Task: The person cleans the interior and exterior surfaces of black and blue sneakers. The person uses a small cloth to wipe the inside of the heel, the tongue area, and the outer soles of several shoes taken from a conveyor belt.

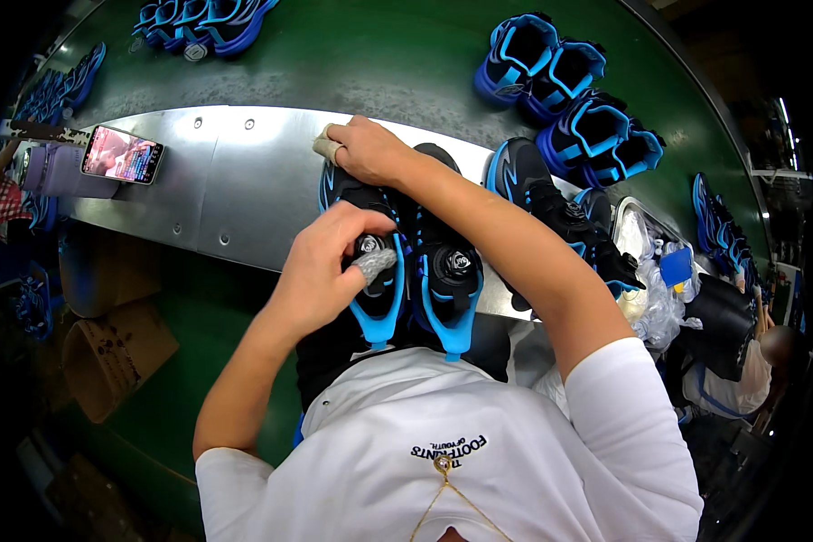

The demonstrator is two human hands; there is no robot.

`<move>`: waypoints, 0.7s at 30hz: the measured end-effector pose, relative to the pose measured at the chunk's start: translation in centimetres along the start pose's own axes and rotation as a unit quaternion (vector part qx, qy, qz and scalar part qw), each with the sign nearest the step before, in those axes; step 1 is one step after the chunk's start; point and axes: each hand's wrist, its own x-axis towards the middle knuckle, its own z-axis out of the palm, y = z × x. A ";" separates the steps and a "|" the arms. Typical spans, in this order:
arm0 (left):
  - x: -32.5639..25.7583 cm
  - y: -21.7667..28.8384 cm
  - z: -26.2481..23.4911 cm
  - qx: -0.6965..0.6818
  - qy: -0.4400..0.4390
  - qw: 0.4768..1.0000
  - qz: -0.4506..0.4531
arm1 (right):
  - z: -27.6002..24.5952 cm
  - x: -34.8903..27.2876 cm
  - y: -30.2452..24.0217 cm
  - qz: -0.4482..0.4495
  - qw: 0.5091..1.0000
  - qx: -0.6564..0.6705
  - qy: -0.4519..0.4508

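A pair of black sneakers with blue trim lies in front of me, heels toward my body. On the left sneaker [375, 303], my left hand [321, 262] is closed around the round dial [370, 244]; a grey wrap covers one of its digits. My right hand [366, 152] reaches across to that sneaker's toe, fingers curled down against it, with a beige wrap at the fingertips. What its fingertips press on is partly hidden. The right sneaker [447, 262], with its own dial, lies alongside, untouched by either hand.
The metal ledge [253, 194] carries a phone [123, 154] at left and more sneakers [551, 203] at right. Beyond is a green table [352, 54] with sneakers [596, 131]. A bin of plastic wrapping [659, 271] stands right; a cardboard box [113, 361] sits lower left.
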 end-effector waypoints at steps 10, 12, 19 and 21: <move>-0.1 0.5 -0.5 -0.052 -0.023 0.998 0.032 | -1.0 -0.4 -0.5 0.027 0.999 0.024 -0.006; -0.5 1.1 -0.1 -0.028 -0.022 0.998 0.060 | -0.7 -0.5 -0.2 0.015 0.999 0.023 0.016; -0.6 0.5 -0.4 -0.072 -0.034 0.997 -0.005 | -0.4 -0.4 0.0 -0.021 0.998 0.032 0.042; -0.7 1.2 0.3 -0.025 0.027 0.999 0.019 | -0.8 -0.5 0.0 -0.011 0.999 0.027 0.030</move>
